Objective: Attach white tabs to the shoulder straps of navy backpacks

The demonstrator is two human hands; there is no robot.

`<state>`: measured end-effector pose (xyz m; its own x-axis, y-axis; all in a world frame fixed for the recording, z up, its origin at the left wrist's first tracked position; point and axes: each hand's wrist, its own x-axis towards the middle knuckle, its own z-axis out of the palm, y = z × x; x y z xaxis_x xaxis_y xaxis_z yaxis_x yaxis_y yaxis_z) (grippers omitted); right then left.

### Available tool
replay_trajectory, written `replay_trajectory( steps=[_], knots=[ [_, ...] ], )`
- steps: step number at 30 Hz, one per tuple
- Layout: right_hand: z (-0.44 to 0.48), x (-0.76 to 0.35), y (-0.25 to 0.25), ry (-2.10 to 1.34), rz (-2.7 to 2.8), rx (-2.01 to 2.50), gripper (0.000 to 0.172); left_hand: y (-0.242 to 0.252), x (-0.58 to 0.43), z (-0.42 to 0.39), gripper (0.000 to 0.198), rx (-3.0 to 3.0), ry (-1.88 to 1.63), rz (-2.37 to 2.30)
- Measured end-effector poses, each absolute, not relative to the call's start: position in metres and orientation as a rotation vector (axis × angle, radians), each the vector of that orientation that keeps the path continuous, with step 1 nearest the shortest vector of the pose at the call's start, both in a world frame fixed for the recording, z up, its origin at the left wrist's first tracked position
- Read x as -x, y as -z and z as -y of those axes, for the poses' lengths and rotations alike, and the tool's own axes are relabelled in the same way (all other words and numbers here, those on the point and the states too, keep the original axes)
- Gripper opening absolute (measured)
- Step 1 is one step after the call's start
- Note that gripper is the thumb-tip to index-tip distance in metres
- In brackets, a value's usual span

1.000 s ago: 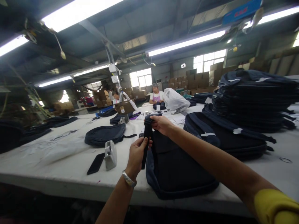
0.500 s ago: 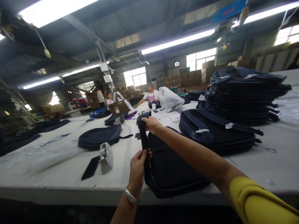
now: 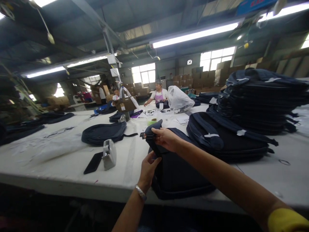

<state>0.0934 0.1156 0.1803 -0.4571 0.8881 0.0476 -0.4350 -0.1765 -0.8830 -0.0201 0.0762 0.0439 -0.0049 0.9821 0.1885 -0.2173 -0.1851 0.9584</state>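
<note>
A dark navy backpack (image 3: 185, 170) lies on the white table (image 3: 120, 175) before me, one shoulder strap (image 3: 154, 126) lifted off it. My right hand (image 3: 166, 138) is closed on the padded end of that strap, beside its buckle. Lower down, my left hand (image 3: 148, 169) pinches the dark webbing (image 3: 156, 151) between thumb and fingers. The webbing runs between both hands, over the bag's left edge. Behind my right hand, a green tape roll (image 3: 152, 121) shows partly.
Left of the bag stand a tape dispenser (image 3: 109, 154) and a dark phone-like slab (image 3: 93, 163). Another backpack (image 3: 103, 133) lies beyond. To the right are a backpack with taped straps (image 3: 231, 141) and a tall backpack stack (image 3: 260, 100). A co-worker (image 3: 159, 93) sits across the table.
My right hand has come down and slightly right with the strap end, nearer my left hand. The webbing between them is shorter and slanted. The view has shifted a little.
</note>
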Motion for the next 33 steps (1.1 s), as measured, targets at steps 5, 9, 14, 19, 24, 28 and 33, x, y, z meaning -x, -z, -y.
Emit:
replay_trajectory(
  steps=[5, 9, 14, 19, 24, 28, 33],
  knots=[
    [-0.115, -0.103, -0.188, -1.764, 1.107, 0.63, 0.02, -0.04, 0.025, -0.082, 0.037, -1.189, -1.433, -1.017],
    [-0.121, -0.106, -0.197, -1.753, 1.124, 0.625, 0.024, -0.044, 0.028, -0.099, 0.039, -1.332, -1.426, -1.084],
    [-0.121, -0.111, -0.194, -1.597, 1.263, 0.8, 0.018, -0.054, 0.035, -0.13, 0.023, -1.526, -1.488, -1.281],
    [-0.099, -0.111, -0.138, -1.565, 1.317, 0.893, 0.025, -0.055, 0.045, -0.15, 0.019, -1.491, -1.379, -1.262],
    [-0.069, -0.105, -0.057, -1.827, 1.087, 0.831, 0.038, -0.032, 0.048, -0.155, 0.022, -1.368, -1.232, -1.198],
    [-0.053, -0.102, -0.022, -1.849, 0.969, 0.882, 0.05, -0.018, 0.049, -0.151, 0.021, -1.272, -1.142, -1.132],
    [-0.046, -0.103, -0.019, -1.877, 1.022, 0.871, 0.056, -0.023, 0.041, -0.139, 0.034, -1.069, -1.128, -0.975]
  ],
)
